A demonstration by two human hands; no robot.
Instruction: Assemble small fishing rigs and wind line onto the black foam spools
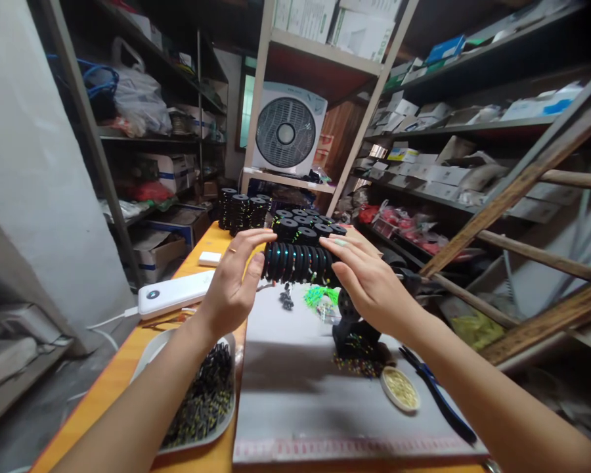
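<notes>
My left hand (236,279) and my right hand (367,276) hold a sideways stack of black discs (298,263) between them, one at each end. The discs look like foam spools, with small coloured bits along their edges. Behind them, more upright stacks of black discs (243,213) stand at the table's far end. Below my right hand is a black stand-like device (352,332), partly hidden by that hand. Bright green strands (321,297) and a small pile of dark pieces (286,299) lie on the white sheet beneath the held stack.
A tray (232,394) of black and yellow small parts sits at left, near a white power bank (175,293) with a cable. Blue-handled pliers (443,401) and a dish of gold bits (400,389) lie at right. A wooden ladder (517,190) leans beside the shelves; a fan (286,131) stands behind.
</notes>
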